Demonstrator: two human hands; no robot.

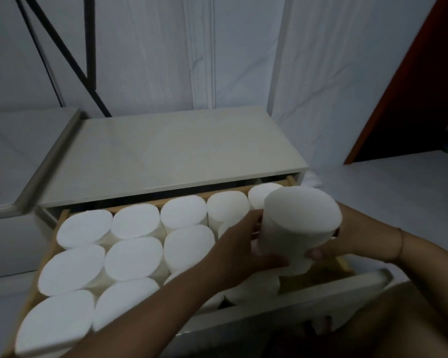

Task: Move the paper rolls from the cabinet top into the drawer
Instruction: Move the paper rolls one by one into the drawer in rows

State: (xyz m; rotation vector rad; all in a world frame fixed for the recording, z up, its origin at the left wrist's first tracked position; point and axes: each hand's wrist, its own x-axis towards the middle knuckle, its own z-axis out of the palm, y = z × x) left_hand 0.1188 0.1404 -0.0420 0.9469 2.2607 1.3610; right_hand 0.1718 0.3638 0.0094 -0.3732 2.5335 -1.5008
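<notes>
Stored rolls (132, 257): upright, in rows, touching; they fill the left and middle of the drawer.
Cabinet top (166, 151): no rolls show on it, so the task looks almost done.
Left grip (239, 244): fingers curled round the left side of the roll, thumb low at the front.
Roll (298, 220): upright and slightly tilted, held over the right part of the drawer, not yet seated.
Right grip (347, 236): wraps the roll's right side; fingertips show at its lower edge.
Gap (318, 275): bare drawer floor at the right front, just beside a lower roll; this is the likely slot.
Drawer (347, 286): pulled out, with its pale front at lower right.
Risk, jamming: the slot looks tight, and a tilted roll could catch on a neighbour's rim or on the drawer wall.
Risk, crushing: pushing soft paper down hard could dent the roll or its neighbours.
Risk, fingers: either grip could get pinched between the roll and the packed rows on the way down.
Risk, closing: a roll left standing proud could strike the cabinet edge when the drawer slides in.
</notes>
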